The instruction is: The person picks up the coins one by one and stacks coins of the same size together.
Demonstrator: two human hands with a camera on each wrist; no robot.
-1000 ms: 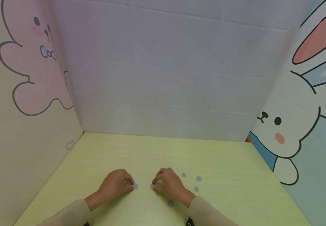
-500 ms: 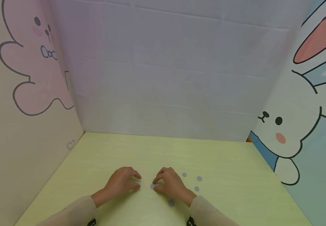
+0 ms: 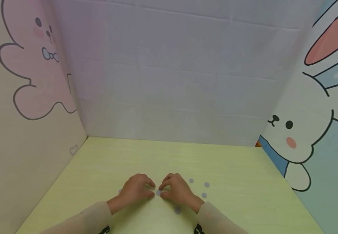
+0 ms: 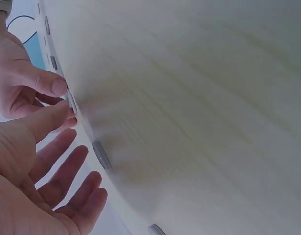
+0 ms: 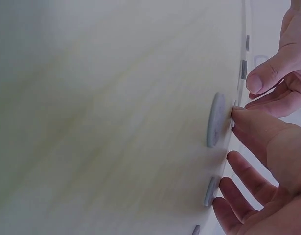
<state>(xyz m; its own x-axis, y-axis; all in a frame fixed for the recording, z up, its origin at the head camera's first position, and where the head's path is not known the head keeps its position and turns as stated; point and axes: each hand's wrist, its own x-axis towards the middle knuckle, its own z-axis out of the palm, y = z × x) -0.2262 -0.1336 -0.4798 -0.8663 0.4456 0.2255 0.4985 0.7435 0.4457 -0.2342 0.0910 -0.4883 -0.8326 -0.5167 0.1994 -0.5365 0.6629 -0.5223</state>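
In the head view, several flat grey coins lie on the pale yellow table. My right hand pinches one coin by its edge between thumb and fingers, and the coin is on the tabletop. Facing it from the left, my left hand has thumb and fingers spread apart, with the tips just short of that same coin. In the left wrist view, a second coin sits by the left hand's rear fingers; in the head view that hand covers it. Another coin peeks out behind the left wrist.
Right of the right hand lie three coins, one of them a coin farthest right. A larger coin lies in shadow below the right wrist. Fabric walls with cartoon animals enclose the table at the back and both sides.
My left hand lets go of the coin it held and moves right, towards the right hand's coin. The right hand stays in place, pinching its coin.
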